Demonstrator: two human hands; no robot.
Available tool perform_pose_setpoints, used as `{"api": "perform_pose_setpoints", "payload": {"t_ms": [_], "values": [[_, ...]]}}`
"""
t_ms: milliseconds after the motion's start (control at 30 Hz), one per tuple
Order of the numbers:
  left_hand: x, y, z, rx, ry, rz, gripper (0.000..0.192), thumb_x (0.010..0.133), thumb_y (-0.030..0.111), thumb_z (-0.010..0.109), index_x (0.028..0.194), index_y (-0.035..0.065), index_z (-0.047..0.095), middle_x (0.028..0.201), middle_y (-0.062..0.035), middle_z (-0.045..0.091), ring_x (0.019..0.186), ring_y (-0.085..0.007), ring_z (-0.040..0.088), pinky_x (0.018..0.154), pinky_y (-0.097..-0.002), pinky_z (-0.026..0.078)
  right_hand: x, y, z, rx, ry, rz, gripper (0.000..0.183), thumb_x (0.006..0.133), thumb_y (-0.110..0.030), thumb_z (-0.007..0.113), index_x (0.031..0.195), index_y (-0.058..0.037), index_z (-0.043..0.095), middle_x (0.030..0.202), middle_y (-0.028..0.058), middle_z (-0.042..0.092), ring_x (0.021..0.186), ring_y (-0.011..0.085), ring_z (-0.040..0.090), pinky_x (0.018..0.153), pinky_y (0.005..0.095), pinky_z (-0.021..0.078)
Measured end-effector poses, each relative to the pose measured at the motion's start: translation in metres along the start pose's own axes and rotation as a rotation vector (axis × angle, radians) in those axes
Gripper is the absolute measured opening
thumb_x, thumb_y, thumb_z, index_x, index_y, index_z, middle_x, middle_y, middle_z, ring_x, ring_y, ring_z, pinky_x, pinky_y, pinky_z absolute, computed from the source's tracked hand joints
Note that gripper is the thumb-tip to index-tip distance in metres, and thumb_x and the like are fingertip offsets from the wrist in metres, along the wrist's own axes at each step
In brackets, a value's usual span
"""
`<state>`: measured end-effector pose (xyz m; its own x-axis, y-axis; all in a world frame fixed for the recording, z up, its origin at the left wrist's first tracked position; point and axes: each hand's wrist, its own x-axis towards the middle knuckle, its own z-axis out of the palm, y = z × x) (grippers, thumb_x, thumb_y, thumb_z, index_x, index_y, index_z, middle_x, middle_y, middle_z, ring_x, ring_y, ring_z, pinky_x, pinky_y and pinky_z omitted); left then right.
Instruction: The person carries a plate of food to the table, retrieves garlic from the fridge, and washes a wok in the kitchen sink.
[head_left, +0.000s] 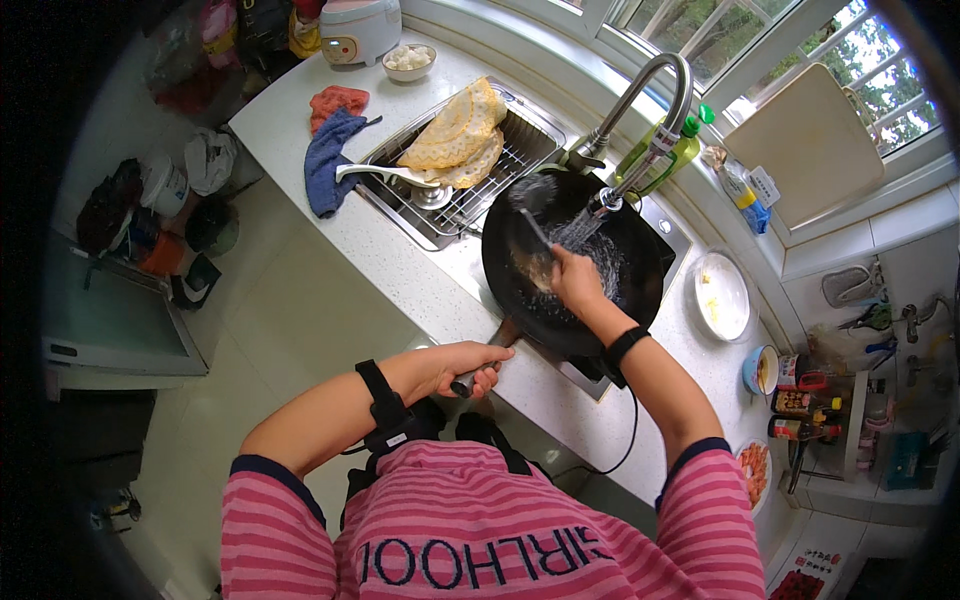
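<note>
A black wok (637, 277) is tilted over the sink at the counter's edge. My left hand (472, 362) grips its handle (507, 330). Inside the wok, my right hand (577, 279) holds a handled kitchen tool (534, 225) whose dark, rounded head is blurred by motion. From the spray head of the metal faucet (611, 199), water (581, 229) runs into the wok, and foamy or splashing water covers part of its inner surface. The wok hides much of the basin beneath it.
Left of the wok, a wire rack (517, 142) over a sink basin holds patterned yellow cloths (454, 139) and a white ladle (375, 172). Blue (330, 165) and red cloths lie beside it. A green detergent bottle (667, 157) stands behind; a white dish (721, 296) sits right.
</note>
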<state>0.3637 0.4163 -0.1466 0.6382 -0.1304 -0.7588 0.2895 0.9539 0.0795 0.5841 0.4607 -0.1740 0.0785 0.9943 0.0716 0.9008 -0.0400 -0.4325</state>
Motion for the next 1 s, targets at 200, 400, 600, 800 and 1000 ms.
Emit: {"api": "perform_pose_setpoints", "payload": {"t_ms": [200,400,600,800,1000], "values": [[0.000,0.004,0.007,0.029,0.020,0.028,0.029,0.084,0.035,0.049,0.074,0.0096,0.036,0.049,0.0053,0.033,0.037,-0.0012,0.029,0.031,-0.0131,0.028,-0.007,0.046,-0.027,-0.361,-0.218,0.052,0.011,0.065,-0.004,0.050,0.070,-0.0014,0.059,0.073,0.0216,0.058,0.072,0.0359,0.057,0.064,0.0423,0.0474],[-0.002,0.003,0.004,-0.006,0.018,0.013,0.029,0.085,0.034,0.048,0.074,0.0097,0.036,0.049,0.0055,0.032,0.037,-0.0008,0.029,0.030,-0.0130,0.029,-0.040,0.025,-0.061,-0.086,-0.476,-0.040,0.023,0.061,-0.007,0.049,0.079,-0.0034,0.063,0.079,0.0218,0.058,0.077,0.0348,0.057,0.070,0.0384,0.0471],[-0.004,0.002,0.002,0.007,0.025,0.021,0.028,0.085,0.033,0.046,0.073,0.0095,0.037,0.048,0.0050,0.033,0.036,-0.0022,0.032,0.029,-0.0138,0.030,-0.025,-0.011,-0.017,0.015,-0.225,-0.085,0.029,0.071,-0.008,0.048,0.098,0.0002,0.056,0.080,0.0217,0.058,0.074,0.0365,0.057,0.070,0.0414,0.0455],[-0.009,-0.002,-0.002,-0.022,0.021,0.014,0.029,0.085,0.034,0.047,0.073,0.0092,0.037,0.047,0.0050,0.034,0.036,-0.0024,0.031,0.030,-0.0148,0.028,0.013,0.019,0.029,-0.509,-0.016,-0.122,0.017,0.074,-0.004,0.044,0.088,0.0033,0.051,0.078,0.0159,0.057,0.065,0.0280,0.060,0.052,0.0350,0.0498],[-0.015,-0.018,0.005,0.024,-0.019,0.064,0.034,0.087,0.035,0.042,0.063,0.0114,0.037,0.047,0.0062,0.033,0.037,-0.0018,0.030,0.032,-0.0150,0.025,-0.014,0.074,-0.011,-0.953,-0.232,-0.106,0.015,0.076,-0.012,0.049,0.076,-0.0073,0.063,0.087,0.0108,0.054,0.079,0.0240,0.057,0.057,0.0287,0.0508]]}}
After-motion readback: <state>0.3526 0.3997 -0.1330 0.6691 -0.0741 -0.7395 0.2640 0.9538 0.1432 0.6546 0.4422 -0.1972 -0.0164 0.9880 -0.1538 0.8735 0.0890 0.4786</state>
